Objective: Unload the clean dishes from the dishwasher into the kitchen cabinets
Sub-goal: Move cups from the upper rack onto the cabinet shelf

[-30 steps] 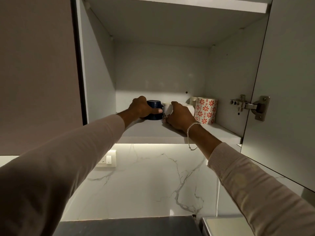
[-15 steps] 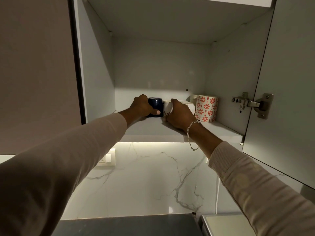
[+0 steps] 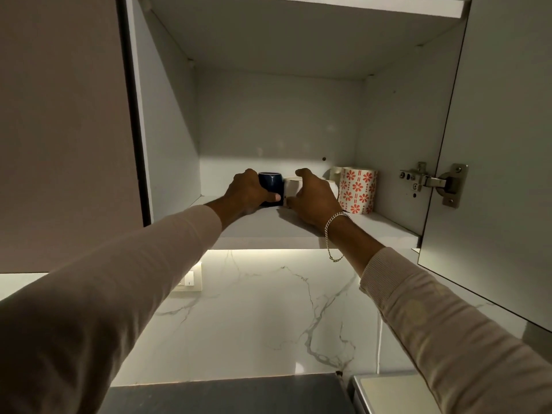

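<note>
Nearest: two pale sleeves reaching up. Dark bench at 6 o'clock, with a marble wall above it carrying one switch plate. Cabinet shelf next; door open at 3 o'clock on one hinge. Left hand: fingers wrapped round one blue cup, thumb across its front. Right hand, one bracelet: fingers curled over one white cup, just beside the blue cup at its 3 o'clock. Both cup bases hidden. One flower-patterned mug upright at 3 o'clock of the right hand. Pale shape behind it, not identifiable.
</note>
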